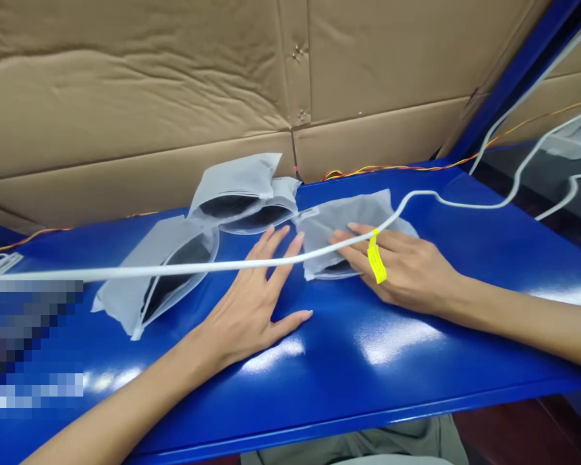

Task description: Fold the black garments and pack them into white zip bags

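Observation:
My left hand (252, 307) is over the blue table with its fingers spread and nothing in them. Its fingertips come close to the frosted zip bags. My right hand (411, 271) lies on a frosted zip bag (343, 216), fingers stretched across it; the bag's dark opening shows below them. Left of my hands, another frosted zip bag (140, 258) gapes open with a dark inside. Two more bags, a frosted bag (237, 174) and a smaller-looking frosted bag (283, 194), overlap at the back, mouths toward me.
A white cable (213, 266) with a yellow tag (376, 261) crosses the view in front of my hands. The blue table (319, 381) ends at a raised front edge. Cardboard panels (150, 84) stand behind, with red and yellow wires (392, 169) along their foot. A blurred-out patch covers the lower left.

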The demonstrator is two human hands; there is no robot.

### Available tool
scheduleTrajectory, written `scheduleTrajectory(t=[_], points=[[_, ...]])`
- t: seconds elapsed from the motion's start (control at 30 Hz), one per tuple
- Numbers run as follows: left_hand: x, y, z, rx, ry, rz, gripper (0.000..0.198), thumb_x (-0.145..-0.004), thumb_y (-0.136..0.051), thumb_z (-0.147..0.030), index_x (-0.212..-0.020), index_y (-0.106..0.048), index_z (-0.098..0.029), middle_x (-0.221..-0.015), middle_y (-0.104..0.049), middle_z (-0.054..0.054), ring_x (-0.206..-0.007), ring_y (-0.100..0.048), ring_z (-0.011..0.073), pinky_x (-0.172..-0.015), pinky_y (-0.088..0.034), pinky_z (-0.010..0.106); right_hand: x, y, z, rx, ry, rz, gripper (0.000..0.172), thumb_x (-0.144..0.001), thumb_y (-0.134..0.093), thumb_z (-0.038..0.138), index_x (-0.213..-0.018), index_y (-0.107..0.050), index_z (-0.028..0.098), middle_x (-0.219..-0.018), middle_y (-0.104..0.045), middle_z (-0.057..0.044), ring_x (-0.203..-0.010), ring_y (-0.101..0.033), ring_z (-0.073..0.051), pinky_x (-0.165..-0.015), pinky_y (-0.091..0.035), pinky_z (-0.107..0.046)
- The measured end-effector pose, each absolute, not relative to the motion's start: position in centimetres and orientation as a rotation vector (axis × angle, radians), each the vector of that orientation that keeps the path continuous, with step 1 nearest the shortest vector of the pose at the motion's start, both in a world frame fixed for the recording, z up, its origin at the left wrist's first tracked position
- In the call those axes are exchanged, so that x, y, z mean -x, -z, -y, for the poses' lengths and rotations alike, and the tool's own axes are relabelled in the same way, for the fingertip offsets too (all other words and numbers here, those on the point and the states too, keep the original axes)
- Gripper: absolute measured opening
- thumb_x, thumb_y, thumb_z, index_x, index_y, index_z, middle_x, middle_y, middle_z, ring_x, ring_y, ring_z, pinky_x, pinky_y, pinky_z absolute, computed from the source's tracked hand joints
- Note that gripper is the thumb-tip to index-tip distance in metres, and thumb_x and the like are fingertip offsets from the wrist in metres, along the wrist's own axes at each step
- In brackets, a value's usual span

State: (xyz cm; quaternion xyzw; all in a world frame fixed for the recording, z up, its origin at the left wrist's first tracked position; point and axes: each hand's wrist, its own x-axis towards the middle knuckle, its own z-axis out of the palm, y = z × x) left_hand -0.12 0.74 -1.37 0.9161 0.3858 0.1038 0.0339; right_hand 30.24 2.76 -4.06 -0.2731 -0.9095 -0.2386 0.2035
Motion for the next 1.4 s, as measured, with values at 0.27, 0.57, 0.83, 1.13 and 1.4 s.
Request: scheduleTrajectory(t=[0.27,0.57,0.83,1.13,1.4], points=[[0.0,1.4,-0.3,-2.942,-0.417,-1.050,0.087,-0.109,-0.051,-0.049,-0.174,-0.002,-0.018,-0.175,-0.033,0.020,-0.165,-0.026,0.0384,-0.132,-0.028,0.059,-29.0,3.2,-1.7,0.282,0.348,2.559,0.036,-0.101,-0.056,0.010,-0.135,-0.067,0.013,-0.151,-0.063,-0.022,-0.149,-0.054,-0.036,-0.112,-0.057,-0.055],[0.7,1.1,-0.5,-2.977,-0.405,-1.081,0.067,-0.110,-0.042,-0.030,-0.172,-0.020,-0.015,-0.175,-0.036,0.017,-0.165,-0.030,0.0304,-0.134,-0.028,0.052,-29.6,2.1,-1.1,0.194,0.640,2.472,0.031,-0.103,-0.053,0.008,-0.125,-0.074,0.005,-0.126,-0.079,-0.017,-0.123,-0.074,-0.026,-0.107,-0.062,-0.036],[0.2,1.0,-0.4,-3.016,-0.442,-1.053,0.060,-0.111,-0.042,-0.033,-0.165,-0.037,-0.006,-0.169,-0.045,0.021,-0.160,-0.039,0.0313,-0.131,-0.035,0.046,-29.1,4.3,-2.2,0.581,0.727,2.506,0.043,-0.100,-0.053,0.004,-0.142,-0.064,0.003,-0.126,-0.076,-0.024,-0.108,-0.074,-0.029,-0.092,-0.063,-0.044],[-0.2,1.5,-0.1,-2.952,-0.409,-1.051,0.066,-0.110,-0.045,-0.040,-0.166,-0.034,-0.008,-0.168,-0.044,0.022,-0.158,-0.041,0.0347,-0.130,-0.037,0.049,-29.6,4.2,-2.6,0.490,0.754,2.375,0.029,-0.099,-0.055,0.008,-0.122,-0.071,0.014,-0.096,-0.080,-0.010,-0.085,-0.071,-0.022,-0.083,-0.062,-0.037],[0.2,1.6,-0.3,-2.836,-0.212,-1.008,0.075,-0.110,-0.041,-0.039,-0.174,-0.010,-0.017,-0.175,-0.035,0.018,-0.160,-0.038,0.0346,-0.131,-0.034,0.057,-29.7,4.0,-2.4,0.424,0.426,2.369,0.026,-0.096,-0.048,0.003,-0.107,-0.067,0.017,-0.099,-0.075,-0.009,-0.094,-0.070,-0.020,-0.086,-0.059,-0.032]])
